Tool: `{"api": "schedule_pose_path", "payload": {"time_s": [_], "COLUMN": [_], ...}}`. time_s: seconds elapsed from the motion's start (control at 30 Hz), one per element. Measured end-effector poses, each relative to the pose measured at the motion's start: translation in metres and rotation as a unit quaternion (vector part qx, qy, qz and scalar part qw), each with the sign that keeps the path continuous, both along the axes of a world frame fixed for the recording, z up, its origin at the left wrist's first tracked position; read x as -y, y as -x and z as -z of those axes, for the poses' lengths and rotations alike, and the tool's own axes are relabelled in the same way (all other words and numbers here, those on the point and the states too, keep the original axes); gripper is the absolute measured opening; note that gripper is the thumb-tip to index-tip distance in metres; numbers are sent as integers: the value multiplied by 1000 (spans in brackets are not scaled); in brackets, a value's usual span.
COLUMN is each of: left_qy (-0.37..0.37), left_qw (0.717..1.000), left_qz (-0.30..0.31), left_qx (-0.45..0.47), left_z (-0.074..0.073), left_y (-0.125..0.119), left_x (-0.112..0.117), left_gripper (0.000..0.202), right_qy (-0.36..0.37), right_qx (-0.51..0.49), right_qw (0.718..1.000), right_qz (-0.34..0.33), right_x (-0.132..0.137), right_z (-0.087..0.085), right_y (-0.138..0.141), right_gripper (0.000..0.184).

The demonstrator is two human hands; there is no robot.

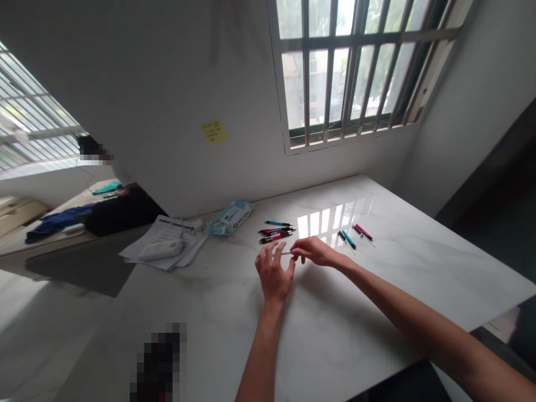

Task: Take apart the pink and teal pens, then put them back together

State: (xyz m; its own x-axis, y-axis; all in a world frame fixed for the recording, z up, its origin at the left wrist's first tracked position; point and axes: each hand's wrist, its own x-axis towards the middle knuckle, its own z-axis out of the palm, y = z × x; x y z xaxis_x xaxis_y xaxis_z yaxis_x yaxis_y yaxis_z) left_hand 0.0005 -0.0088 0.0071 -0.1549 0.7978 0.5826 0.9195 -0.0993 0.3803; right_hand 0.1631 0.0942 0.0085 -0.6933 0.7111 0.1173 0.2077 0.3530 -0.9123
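Note:
A thin pale rod that looks like a pen refill (286,253) spans the gap between my hands, just above the table. My right hand (315,251) pinches its right end with bent fingertips. At the other end, the curled fingers of my left hand (274,276) close around the rod, though the thumb stands apart and the fingers hide part of the grip. Beyond my left hand lie several pens (276,230) with black, red and blue parts. Right of my hands, a teal pen barrel (349,239) and a red pen barrel (364,231) lie among black pieces and thin refills.
The white marbled table (335,324) meets the wall below a barred window (347,84). A blue wipes packet (231,218) and a white device (161,249) on papers (195,251) lie left. Another person (125,204) is at a far-left table. A yellow note (215,132) hangs on the wall.

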Motion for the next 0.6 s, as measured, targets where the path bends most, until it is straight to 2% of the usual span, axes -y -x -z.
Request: {"api": "schedule_pose_path", "payload": {"time_s": [0.07, 0.13, 0.2, 0.27, 0.37, 0.47, 0.6], "left_qy": [49, 93, 123, 142, 159, 169, 186], "left_qw": [997, 991, 987, 984, 979, 976, 968], "left_qz": [64, 91, 98, 103, 112, 113, 113], "left_qx": [-1, 6, 13, 28, 60, 76, 126], "left_z": [2, 6, 8, 9, 7, 4, 1], "left_y": [-9, -16, -22, -25, -28, -31, -36], "left_x": [3, 5, 6, 8, 9, 10, 10], "left_gripper": [34, 31, 30, 30, 31, 31, 32], "right_qy": [58, 83, 53, -17, -82, -70, -56], "right_qx": [-48, -68, -47, -8, 11, -19, -41], "right_qw": [997, 994, 996, 994, 987, 988, 989], "right_qz": [-28, -7, 51, 104, 137, 140, 129], "right_x": [10, 15, 16, 16, 16, 18, 20], "right_z": [1, 2, 3, 5, 9, 12, 7], "right_y": [-14, -24, -32, -37, -40, -40, -41], "right_gripper": [40, 43, 42, 45, 57, 56, 46]}}
